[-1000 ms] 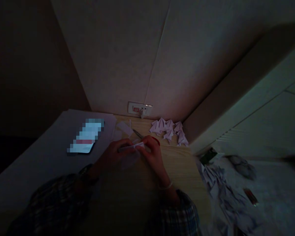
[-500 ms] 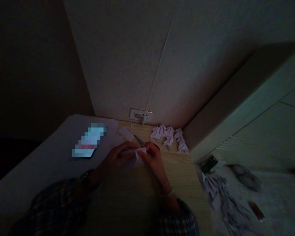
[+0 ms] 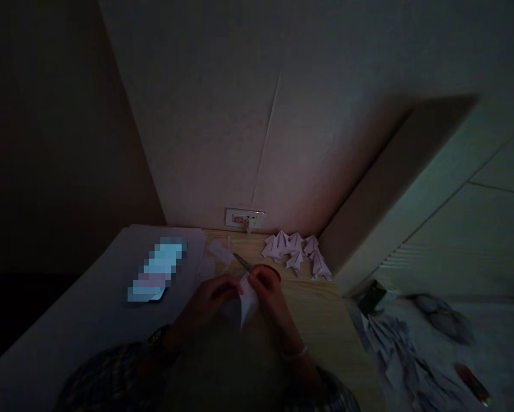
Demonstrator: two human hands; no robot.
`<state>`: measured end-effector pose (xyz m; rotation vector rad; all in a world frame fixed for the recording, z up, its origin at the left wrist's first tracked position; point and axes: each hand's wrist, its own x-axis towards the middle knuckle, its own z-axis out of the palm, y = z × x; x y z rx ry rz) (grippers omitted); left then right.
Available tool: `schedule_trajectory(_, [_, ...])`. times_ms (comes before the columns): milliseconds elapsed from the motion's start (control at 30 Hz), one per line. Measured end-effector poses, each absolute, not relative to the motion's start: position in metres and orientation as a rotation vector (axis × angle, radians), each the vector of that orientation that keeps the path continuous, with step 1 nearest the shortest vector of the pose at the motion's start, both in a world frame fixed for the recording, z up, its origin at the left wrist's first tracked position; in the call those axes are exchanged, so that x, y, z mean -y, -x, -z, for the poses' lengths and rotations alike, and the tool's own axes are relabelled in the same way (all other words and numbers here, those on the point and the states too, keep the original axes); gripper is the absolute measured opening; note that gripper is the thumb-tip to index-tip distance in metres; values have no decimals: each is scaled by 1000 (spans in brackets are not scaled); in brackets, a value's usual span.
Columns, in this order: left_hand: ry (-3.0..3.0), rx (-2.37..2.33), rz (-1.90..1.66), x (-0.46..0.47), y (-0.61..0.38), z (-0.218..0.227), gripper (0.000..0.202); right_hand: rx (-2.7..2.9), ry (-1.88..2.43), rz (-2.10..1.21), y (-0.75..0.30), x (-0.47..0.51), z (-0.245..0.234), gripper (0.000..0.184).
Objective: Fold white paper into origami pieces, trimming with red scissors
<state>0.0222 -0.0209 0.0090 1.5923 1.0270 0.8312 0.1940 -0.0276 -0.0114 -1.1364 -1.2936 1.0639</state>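
Between my two hands, above the wooden tabletop point(image 3: 317, 315), is a partly folded piece of white paper point(image 3: 248, 300). My left hand point(image 3: 214, 294) pinches its left side, fingers closed. At the paper's upper right, my right hand point(image 3: 267, 286) grips it between thumb and fingers. A pair of scissors point(image 3: 242, 261) with red handles lies just beyond my right hand, its handles partly hidden. Several folded paper figures point(image 3: 297, 252) with pointed tips stand grouped at the back right. Narrow paper scraps point(image 3: 219, 252) lie left of the scissors. The light is dim.
A lit phone point(image 3: 158, 272) rests on a stack of white sheets point(image 3: 111, 320) at the left. Behind the table are a wall and a socket point(image 3: 244, 220) with a plug in it. Down to the right, a heap of crumpled or folded paper point(image 3: 405, 360) lies on a pale surface.
The paper has turned from lying sideways between my hands to hanging with a point downward. My left hand has shifted its hold. The whole view has tilted slightly upward.
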Motion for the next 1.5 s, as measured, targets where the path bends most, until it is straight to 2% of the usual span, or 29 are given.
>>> schedule_trajectory(133, [-1638, -1021, -793, 24, -23, -11, 16, 1274, 1164, -1123, -198, 25, 13, 27])
schedule_trajectory(600, [-1756, -992, -644, 26, -21, -18, 23, 1161, 1061, -1545, -208, 25, 1, 42])
schedule_trajectory(733, [-1782, -1023, -619, 28, -21, -22, 22, 1152, 1059, -1601, -211, 28, -2, 38])
schedule_trajectory(1133, [-1588, -1109, -749, 23, -21, -17, 16, 1322, 1161, -1184, -213, 32, -12, 20])
schedule_trajectory(1300, [-1419, -1245, -889, 21, -24, -17, 19, 1355, 1180, -886, -214, 40, -19, 23])
schedule_trajectory(1500, [-1357, -1319, -993, 24, -29, -18, 22, 1762, 1115, -555, -201, 45, -17, 26])
